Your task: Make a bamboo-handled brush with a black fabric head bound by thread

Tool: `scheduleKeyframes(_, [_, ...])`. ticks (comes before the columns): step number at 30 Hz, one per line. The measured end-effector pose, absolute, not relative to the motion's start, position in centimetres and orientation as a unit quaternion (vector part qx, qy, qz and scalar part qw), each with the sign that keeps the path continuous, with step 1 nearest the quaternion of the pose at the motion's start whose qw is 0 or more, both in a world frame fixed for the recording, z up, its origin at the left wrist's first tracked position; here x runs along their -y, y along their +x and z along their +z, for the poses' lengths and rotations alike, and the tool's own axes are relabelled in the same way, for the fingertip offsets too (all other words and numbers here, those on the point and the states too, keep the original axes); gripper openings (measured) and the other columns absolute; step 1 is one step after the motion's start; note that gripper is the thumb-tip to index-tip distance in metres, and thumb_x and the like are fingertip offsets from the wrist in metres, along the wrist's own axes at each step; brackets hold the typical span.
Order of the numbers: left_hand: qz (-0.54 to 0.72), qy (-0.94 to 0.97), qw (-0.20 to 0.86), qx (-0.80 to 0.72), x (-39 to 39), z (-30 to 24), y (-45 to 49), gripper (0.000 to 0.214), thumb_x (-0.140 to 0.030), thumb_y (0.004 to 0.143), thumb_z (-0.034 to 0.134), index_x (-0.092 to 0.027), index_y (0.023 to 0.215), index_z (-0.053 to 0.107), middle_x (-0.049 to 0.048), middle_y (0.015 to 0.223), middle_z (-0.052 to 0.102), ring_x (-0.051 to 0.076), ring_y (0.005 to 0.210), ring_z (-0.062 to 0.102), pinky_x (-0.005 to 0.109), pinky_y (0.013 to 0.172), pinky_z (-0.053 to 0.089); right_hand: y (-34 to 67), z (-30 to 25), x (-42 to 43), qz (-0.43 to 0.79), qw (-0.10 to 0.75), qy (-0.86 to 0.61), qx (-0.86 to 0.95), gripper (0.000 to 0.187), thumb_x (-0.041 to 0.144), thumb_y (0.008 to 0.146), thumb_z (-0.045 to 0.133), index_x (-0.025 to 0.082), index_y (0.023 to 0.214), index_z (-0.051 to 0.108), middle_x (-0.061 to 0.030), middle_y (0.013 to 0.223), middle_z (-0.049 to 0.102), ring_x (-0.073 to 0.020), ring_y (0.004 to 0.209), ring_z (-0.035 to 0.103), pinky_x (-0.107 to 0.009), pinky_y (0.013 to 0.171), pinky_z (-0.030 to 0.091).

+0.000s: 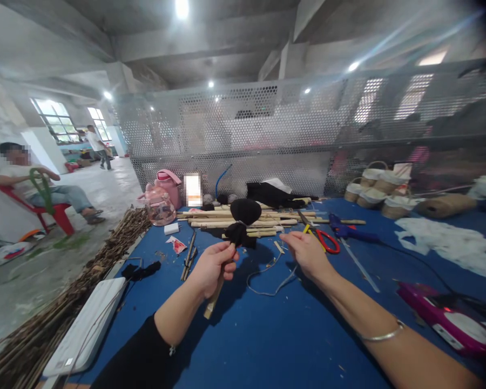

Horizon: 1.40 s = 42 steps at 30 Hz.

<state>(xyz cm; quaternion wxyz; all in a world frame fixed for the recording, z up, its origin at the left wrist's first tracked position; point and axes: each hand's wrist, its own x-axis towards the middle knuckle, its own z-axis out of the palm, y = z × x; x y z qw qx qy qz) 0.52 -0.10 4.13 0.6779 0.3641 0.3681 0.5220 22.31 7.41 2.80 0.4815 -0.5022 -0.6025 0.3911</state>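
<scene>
Black sleeve (132,351): covers your left forearm at the lower edge, nearest the lens.
White device (87,324): lies slab-like along the table's left edge, a thin lead across it, apart from your work.
Left hand (216,267): clamped on a tilted wooden stick (211,307), whose lower end shows beneath your palm.
Black bundle (246,211): sits above your left hand at the stick's upper end, round on top and gathered below, in front of pale sticks (210,222). It could twist or tip should your grip on the stick slacken.
Grey cord (269,294): loops slack over the blue table (291,340) between your 2 hands; that slack could tangle or snag on the wood scraps (278,247).
Right hand (305,251): fingertips together in a pinch, apart from the bundle. Whether the cord runs between them cannot be told; a loose hold would let it slip.
Scissors (327,241): red-handled, just beyond your right hand, which could brush the blades if it swings outward.
Glue gun (358,233): blue, right of the scissors; your right forearm (360,302), sweeping outward, could catch its cable (425,265) and drag it.
Purple device (429,316): far right, a red light glowing.
</scene>
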Motion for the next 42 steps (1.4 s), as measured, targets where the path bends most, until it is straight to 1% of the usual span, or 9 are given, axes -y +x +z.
scheduleKeyframes(7, [0.488,0.324,0.758,-0.287,1.9,5.0,1.6,0.028,-0.029,0.072,0.066,-0.013,0.093,0.056,-0.0046,0.063,0.042,-0.001,0.041,0.021,0.011,0.037,0.014,21.0,2.3,-7.2,0.409,0.45,-0.471,0.639,0.039,0.043,0.07,0.053,0.021,0.046,0.032,0.0066,0.041,0.027,-0.0084,0.041,0.023,-0.025,0.042,0.02])
scheduleKeyframes(11, [0.514,0.389,0.675,-0.358,1.3,3.9,1.8,0.036,-0.039,0.067,0.07,-0.013,0.085,0.055,-0.0034,0.063,0.047,0.0,0.041,0.028,0.013,0.038,0.017,21.4,2.2,-7.1,0.428,0.405,-0.47,0.657,0.032,0.039,0.068,0.056,0.021,0.049,0.038,0.0063,0.042,0.033,-0.01,0.043,0.032,-0.024,0.045,0.027])
scheduleKeyframes(14, [0.507,0.467,0.595,-0.413,0.7,3.0,1.8,0.041,-0.051,0.067,0.067,-0.013,0.076,0.053,-0.001,0.065,0.053,0.001,0.041,0.032,0.016,0.037,0.018,21.2,2.6,-6.8,0.462,0.442,-0.403,0.655,0.021,0.039,0.065,0.061,0.021,0.074,0.054,-0.0007,0.071,0.059,-0.0168,0.073,0.055,-0.026,0.065,0.041])
scheduleKeyframes(17, [0.477,0.522,0.567,-0.422,0.8,2.7,1.9,0.043,-0.055,0.071,0.061,-0.013,0.073,0.054,-0.0028,0.058,0.048,0.002,0.04,0.03,0.018,0.039,0.019,20.2,2.8,-6.1,0.5,0.492,-0.312,0.641,0.038,0.051,0.07,0.059,0.024,0.097,0.055,-0.0058,0.101,0.061,-0.02,0.103,0.053,-0.03,0.083,0.042])
scheduleKeyframes(20, [0.462,0.557,0.533,-0.438,0.9,2.6,2.0,0.043,-0.055,0.074,0.057,-0.013,0.068,0.054,-0.0063,0.048,0.037,0.003,0.04,0.028,0.02,0.04,0.018,19.2,2.7,-5.1,0.507,0.452,-0.32,0.661,0.042,0.055,0.07,0.06,0.022,0.095,0.056,-0.0041,0.083,0.062,-0.0195,0.082,0.057,-0.03,0.071,0.044])
scheduleKeyframes(23, [0.492,0.556,0.465,-0.483,0.6,2.6,1.7,0.04,-0.053,0.077,0.053,-0.014,0.068,0.053,-0.0069,0.046,0.035,0.005,0.04,0.029,0.02,0.041,0.019,18.7,3.0,-4.0,0.448,0.411,-0.39,0.692,0.035,0.053,0.074,0.056,0.019,0.076,0.055,0.0027,0.057,0.048,-0.0128,0.053,0.043,-0.025,0.052,0.036])
scheduleKeyframes(34, [0.519,0.543,0.284,-0.596,-0.9,2.1,-0.8,0.029,-0.041,0.082,0.045,-0.016,0.075,0.056,-0.0057,0.047,0.04,0.008,0.043,0.034,0.02,0.046,0.024,21.0,3.3,-5.0,0.397,0.402,-0.429,0.705,0.033,0.04,0.078,0.048,0.019,0.053,0.04,0.0043,0.049,0.035,-0.0101,0.047,0.033,-0.024,0.048,0.029])
scheduleKeyframes(38, [0.498,0.567,0.241,-0.61,-0.6,2.5,-0.5,0.029,-0.039,0.084,0.044,-0.015,0.08,0.06,-0.0035,0.052,0.047,0.01,0.048,0.039,0.021,0.049,0.028,21.2,2.8,-6.3,0.373,0.443,-0.471,0.666,0.023,0.04,0.071,0.058,0.019,0.082,0.06,-0.0024,0.08,0.063,-0.0171,0.075,0.056,-0.028,0.071,0.043])
scheduleKeyframes(42, [0.465,0.628,0.229,-0.581,0.6,2.4,1.2,0.027,-0.034,0.085,0.045,-0.014,0.083,0.063,0.0007,0.062,0.057,0.012,0.056,0.047,0.022,0.056,0.034,19.8,3.0,-5.3,0.455,0.49,-0.411,0.62,0.035,0.044,0.074,0.057,0.019,0.097,0.063,-0.0064,0.104,0.066,-0.0226,0.103,0.055,-0.033,0.091,0.039])
